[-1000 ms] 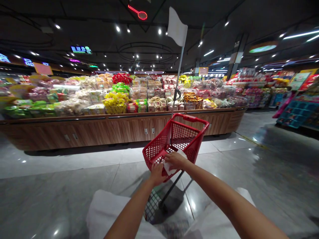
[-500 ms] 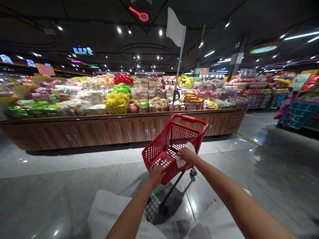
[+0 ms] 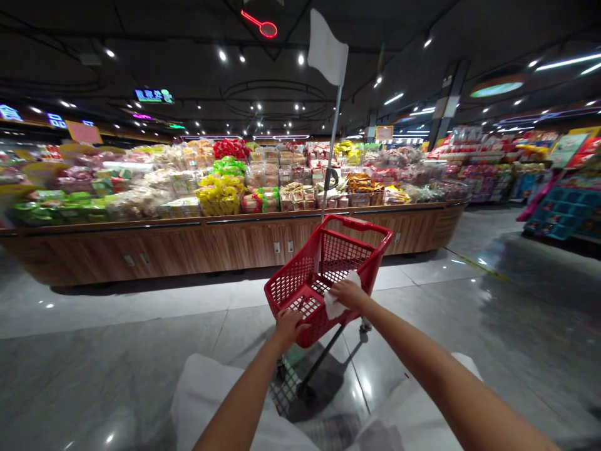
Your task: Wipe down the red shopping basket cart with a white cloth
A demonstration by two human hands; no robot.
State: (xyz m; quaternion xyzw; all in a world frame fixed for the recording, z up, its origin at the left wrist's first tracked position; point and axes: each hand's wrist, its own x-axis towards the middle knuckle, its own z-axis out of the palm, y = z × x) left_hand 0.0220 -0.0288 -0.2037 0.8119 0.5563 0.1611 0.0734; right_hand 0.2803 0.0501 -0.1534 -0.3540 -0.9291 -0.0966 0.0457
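A small red plastic shopping cart (image 3: 285, 280) stands in front of me, its handle bar pointing toward the display. My left hand (image 3: 290, 327) grips the cart's near rim, with the fingers curled over the edge. In my right hand (image 3: 346, 294) is a white cloth (image 3: 333, 307), pressed against the near right side rim of the basket. The cloth hangs partly over the outside of the rim. A white flag (image 3: 327, 47) rises on a thin pole from the cart. Below the basket, a lower grid shelf and wheels show in part.
A long wooden display counter (image 3: 235, 250), heaped with packaged snacks, runs behind the cart. At the right stand further shelves and a blue rack (image 3: 558, 210). Grey tiled floor (image 3: 141, 369) surrounds the cart.
My right hand and the cloth have slid slightly left along the cart's rim. The left hand stays on the rim and appears a little further left. The cart has barely shifted.
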